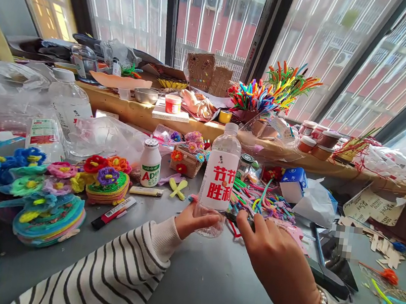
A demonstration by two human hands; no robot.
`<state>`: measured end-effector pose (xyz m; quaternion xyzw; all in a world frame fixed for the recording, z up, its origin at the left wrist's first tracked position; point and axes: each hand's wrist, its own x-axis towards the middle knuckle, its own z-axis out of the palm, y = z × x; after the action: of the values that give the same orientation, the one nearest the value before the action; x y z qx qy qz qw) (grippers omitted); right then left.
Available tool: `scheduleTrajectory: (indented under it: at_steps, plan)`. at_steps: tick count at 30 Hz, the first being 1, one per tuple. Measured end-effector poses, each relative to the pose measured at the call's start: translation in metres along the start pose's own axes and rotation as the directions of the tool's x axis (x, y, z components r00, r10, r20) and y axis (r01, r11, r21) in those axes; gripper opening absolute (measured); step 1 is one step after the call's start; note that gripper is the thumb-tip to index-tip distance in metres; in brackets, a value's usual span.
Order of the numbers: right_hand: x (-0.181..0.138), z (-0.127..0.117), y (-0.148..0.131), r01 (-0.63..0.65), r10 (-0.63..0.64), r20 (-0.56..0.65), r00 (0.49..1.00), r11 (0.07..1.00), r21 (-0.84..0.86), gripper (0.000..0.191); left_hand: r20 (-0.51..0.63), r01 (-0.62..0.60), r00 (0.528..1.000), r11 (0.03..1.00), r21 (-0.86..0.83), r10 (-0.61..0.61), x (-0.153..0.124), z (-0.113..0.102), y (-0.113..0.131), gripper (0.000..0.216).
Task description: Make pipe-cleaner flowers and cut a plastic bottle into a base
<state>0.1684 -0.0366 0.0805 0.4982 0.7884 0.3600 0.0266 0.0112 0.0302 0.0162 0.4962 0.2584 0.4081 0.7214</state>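
Note:
A clear plastic bottle (211, 223) with a white cap stands upright in front of me, its white label printed with large red characters. My left hand (194, 219) is closed round its lower part, thumb across the front. At the bottle's right side, my right hand (272, 251) grips a slim dark tool (231, 216) that looks like a utility knife. The tool's tip reaches the bottle's wall just below the label; whether it has cut through I cannot tell. Most of the tool is hidden by my fingers.
Pipe-cleaner flowers (48, 216), a small white drink bottle (150, 165) and a lighter (146, 191) lie left. Behind are a flower basket (185, 162) and loose pipe cleaners (267, 200). A phone (335, 254) and wooden sticks (381, 245) lie right. A crowded ledge (126, 107) runs below the windows.

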Motion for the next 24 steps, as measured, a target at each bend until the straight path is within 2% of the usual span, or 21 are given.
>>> scheduleTrajectory:
  at_steps: [6,12,15,19,24]
  plan:
    - [-0.005,-0.001,-0.004,-0.030,0.030,-0.053,0.998,1.000,-0.005,0.030,0.056,-0.018,0.998,1.000,0.004,0.018,-0.001,-0.001,0.001,0.046]
    - [-0.004,-0.002,-0.006,-0.036,0.035,0.026,0.999,0.999,0.016,0.029,0.067,-0.063,0.996,0.994,0.091,0.057,-0.003,-0.001,0.001,0.043]
    - [-0.002,0.003,-0.006,-0.041,0.040,0.032,0.999,0.999,0.013,0.029,0.024,-0.092,0.996,0.986,0.139,0.090,-0.003,-0.003,-0.003,0.044]
    - [-0.001,0.014,-0.003,-0.030,0.030,0.035,0.999,0.999,0.027,0.027,-0.088,-0.145,0.982,0.967,0.210,0.167,-0.004,-0.002,-0.007,0.051]
    - [-0.002,0.026,0.000,-0.010,0.006,0.058,0.998,0.998,0.064,0.026,-0.120,-0.146,0.974,0.936,0.319,0.193,-0.006,0.004,-0.006,0.051]
